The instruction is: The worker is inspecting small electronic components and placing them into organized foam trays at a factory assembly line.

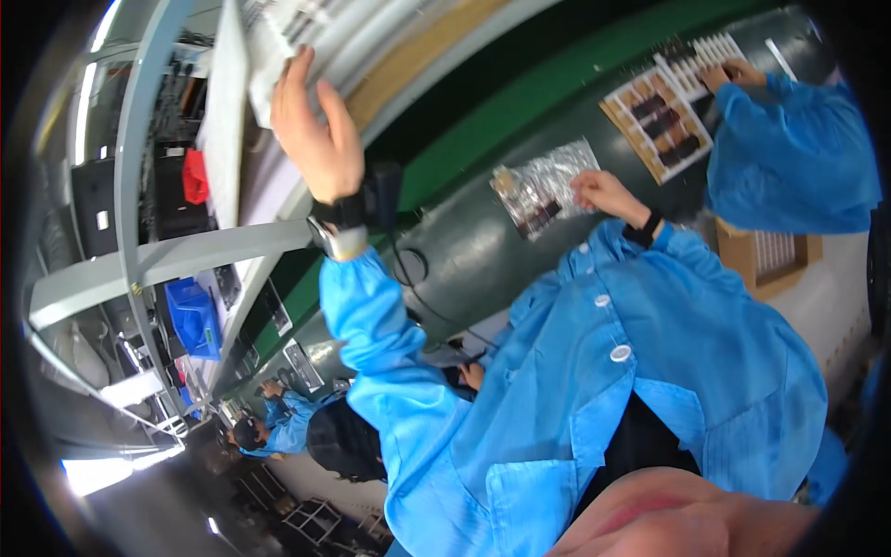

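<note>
My left hand (318, 130) is raised to a shelf at the upper left, fingers stretched out and thumb apart. Its fingertips are beside white tray-like pieces (278, 37) on the shelf; whether they touch is hard to tell. A dark band circles that wrist. Lower down, my right hand (608, 195) has its fingers curled at the right edge of a clear, crinkled plastic bag (552, 181) lying on the dark green bench (455, 246). Small dark pieces show in or under the bag.
To the right, a co-worker's hands (729, 74) work at a white rack beside a tray of dark parts (661, 121). A grey metal frame (176, 255) crosses the left side, with a blue bin (193, 316) and a red bin (195, 176). A black cable (408, 269) loops on the bench.
</note>
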Demonstrator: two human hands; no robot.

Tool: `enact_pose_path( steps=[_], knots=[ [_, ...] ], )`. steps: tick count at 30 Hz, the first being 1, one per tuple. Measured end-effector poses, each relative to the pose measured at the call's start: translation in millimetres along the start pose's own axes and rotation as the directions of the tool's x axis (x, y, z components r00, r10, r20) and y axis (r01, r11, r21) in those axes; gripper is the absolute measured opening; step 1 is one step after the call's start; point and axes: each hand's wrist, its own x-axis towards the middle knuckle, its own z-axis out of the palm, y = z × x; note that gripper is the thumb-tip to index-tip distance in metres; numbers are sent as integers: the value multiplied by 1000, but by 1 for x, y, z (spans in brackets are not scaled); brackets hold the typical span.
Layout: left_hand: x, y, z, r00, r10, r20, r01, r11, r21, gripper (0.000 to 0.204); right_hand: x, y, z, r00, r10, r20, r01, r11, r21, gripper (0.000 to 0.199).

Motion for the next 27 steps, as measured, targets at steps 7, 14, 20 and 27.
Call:
enact_pose_path(
  steps=[7,14,20,27],
  knots=[
    [-198,60,99,858,-477,191,513,817,-263,15,7,55,-9,986,169,2,-169,985,-27,20],
    [-398,86,216,531,-492,690,658,753,30,49,43,106,-5,958,287,-20,-279,911,-305,21],
    [-408,86,214,524,-523,672,582,796,165,47,76,126,37,989,23,-143,-108,776,-621,36],
    [-416,80,209,486,-527,697,662,743,101,44,84,117,55,974,184,-128,-220,673,-706,49]
  ],
)
